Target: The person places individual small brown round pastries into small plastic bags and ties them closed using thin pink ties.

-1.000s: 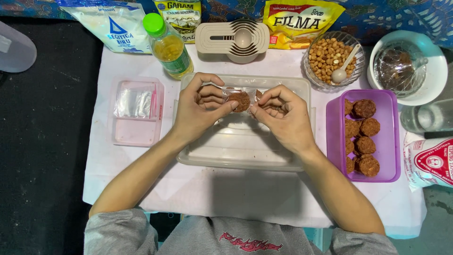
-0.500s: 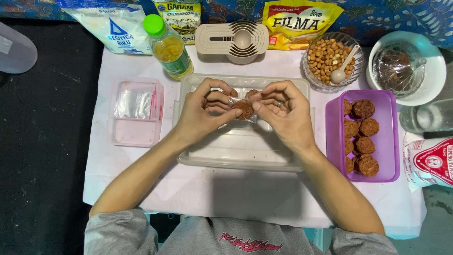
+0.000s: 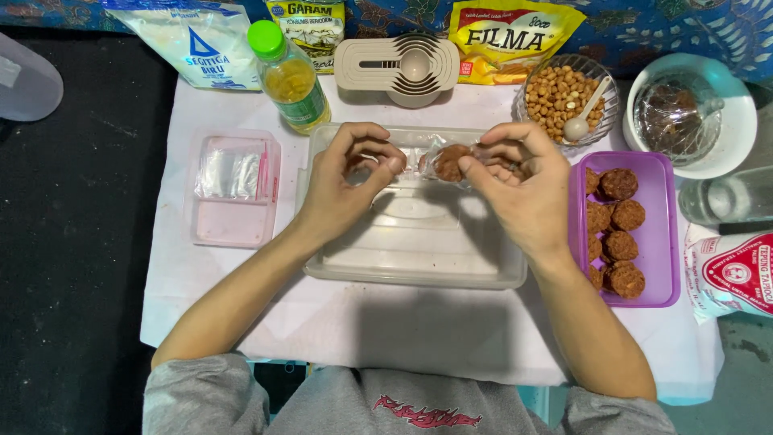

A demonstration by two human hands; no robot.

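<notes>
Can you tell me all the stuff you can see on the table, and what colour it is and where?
brown ball in clear wrap: one, held between both hands, above the clear tray
clear tray: one, see-through, middle
purple tub: one, right, holds brown balls
brown balls: about seven, in the purple tub
pink box: one, left, holds clear wraps
bottle: one, yellow liquid, green cap, back left
peanut bowl: one, glass, white spoon inside, back right
measuring cups: nested set, beige, back middle
white bowl: one, far right
bags: several, back and right edges
left hand: pinching wrap
right hand: pinching wrap
</notes>
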